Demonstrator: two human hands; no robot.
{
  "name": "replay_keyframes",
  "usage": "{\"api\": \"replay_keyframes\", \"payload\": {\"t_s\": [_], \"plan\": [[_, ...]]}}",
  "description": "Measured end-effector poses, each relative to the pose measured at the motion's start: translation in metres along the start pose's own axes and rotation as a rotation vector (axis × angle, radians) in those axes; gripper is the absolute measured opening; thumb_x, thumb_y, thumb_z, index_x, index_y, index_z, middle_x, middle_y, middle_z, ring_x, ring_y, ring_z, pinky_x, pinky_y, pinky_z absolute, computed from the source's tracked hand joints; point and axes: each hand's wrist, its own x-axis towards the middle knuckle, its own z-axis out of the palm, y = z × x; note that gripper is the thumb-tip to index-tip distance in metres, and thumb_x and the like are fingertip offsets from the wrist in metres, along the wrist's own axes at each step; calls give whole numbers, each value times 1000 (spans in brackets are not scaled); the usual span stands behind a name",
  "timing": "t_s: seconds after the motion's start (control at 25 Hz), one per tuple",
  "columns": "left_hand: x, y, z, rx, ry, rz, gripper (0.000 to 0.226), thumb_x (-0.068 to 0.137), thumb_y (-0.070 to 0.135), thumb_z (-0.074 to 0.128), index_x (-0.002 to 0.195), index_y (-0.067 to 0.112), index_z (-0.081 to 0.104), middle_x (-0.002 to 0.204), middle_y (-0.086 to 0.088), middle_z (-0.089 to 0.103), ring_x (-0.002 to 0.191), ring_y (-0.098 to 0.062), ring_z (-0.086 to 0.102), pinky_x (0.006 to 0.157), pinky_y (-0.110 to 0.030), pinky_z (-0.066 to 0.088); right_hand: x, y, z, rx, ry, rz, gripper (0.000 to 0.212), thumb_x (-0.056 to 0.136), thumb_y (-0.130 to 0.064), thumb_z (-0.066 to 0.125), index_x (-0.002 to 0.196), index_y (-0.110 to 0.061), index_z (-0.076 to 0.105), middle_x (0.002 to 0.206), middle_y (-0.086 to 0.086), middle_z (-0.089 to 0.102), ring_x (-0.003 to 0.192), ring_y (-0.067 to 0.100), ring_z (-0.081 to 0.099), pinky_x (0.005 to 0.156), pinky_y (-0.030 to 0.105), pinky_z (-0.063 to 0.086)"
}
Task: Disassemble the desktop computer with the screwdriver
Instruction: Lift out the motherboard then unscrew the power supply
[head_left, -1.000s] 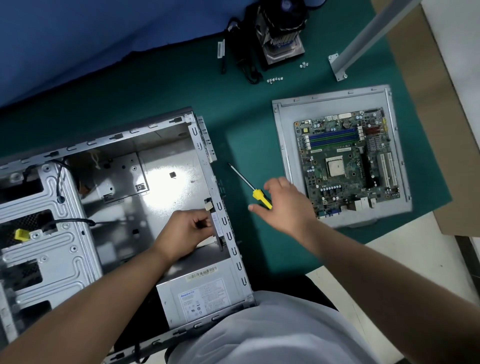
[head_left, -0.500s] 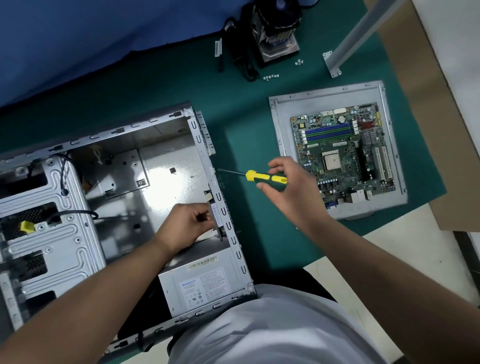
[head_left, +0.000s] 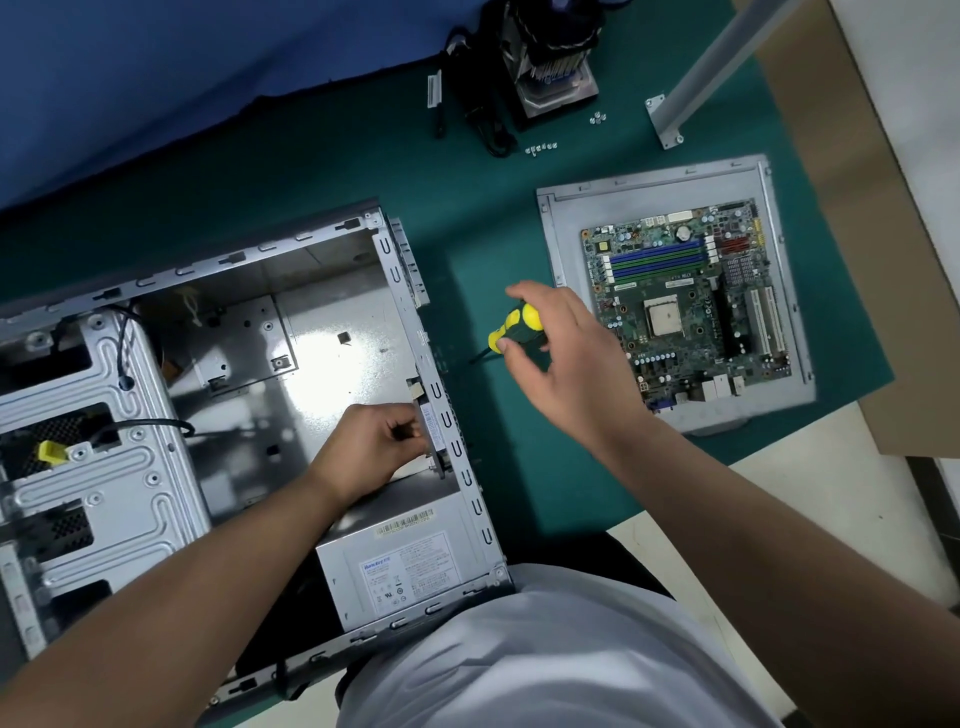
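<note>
On the left we have the computer case lying open on its side, bare stamped steel with ribbed drive bays, black cables and a yellow clip. Our left hand reaches inside it, fingers curled and pinching a small labelled part that sits against the inner face of the rear panel, just above the boxy grey power supply.

The coming move turns on that rear panel. The screwdriver lies just outside it, to the right, its long axis slanting down and left so that the thin dark shaft points at the panel's outer face, near the spot our left hand steadies from within. Our right hand is wrapped around the chunky yellow-and-black handle, fingers closed on it; the tip looks near the panel, but we cannot tell whether it touches.

Farther right, the green motherboard rests on a flat grey metal tray, well apart, on the teal mat.
</note>
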Motion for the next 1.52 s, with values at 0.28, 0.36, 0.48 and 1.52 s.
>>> {"api": "replay_keyframes", "payload": {"t_s": [0.28, 0.36, 0.48, 1.52], "plan": [[-4, 5, -1, -16, 5, 51, 28, 87, 6, 79, 89, 34, 76, 85, 24, 76, 84, -3, 73, 78, -26, 56, 1, 19, 4, 354, 43, 365, 54, 89, -25, 74, 126, -37, 37, 91, -4, 74, 77, 9, 75, 77, 39, 58], [-5, 6, -1, -15, 8, 55, 27, 87, 7, 80, 89, 34, 76, 87, 24, 76, 84, -3, 73, 79, -26, 56, -8, 31, 5, 456, 97, 515, 59, 89, -25, 72, 130, -39, 34, 85, -5, 73, 76, 13, 76, 76, 42, 61], [-5, 4, 0, -15, 17, 43, 17, 87, 7, 80, 85, 24, 80, 84, 18, 77, 82, -7, 74, 79, -35, 57, -25, 48, 10, 704, 106, 730, 63, 91, -18, 72, 137, -38, 33, 95, -9, 72, 82, 16, 77, 74, 42, 65], [-5, 6, 1, -13, 6, -42, 17, 87, 2, 77, 82, 18, 80, 80, 1, 78, 82, -30, 74, 79, -49, 57, -59, 60, 38, 862, 144, 932, 61, 92, -11, 72, 136, -32, 36, 106, 2, 63, 87, 16, 76, 70, 37, 64]]}}
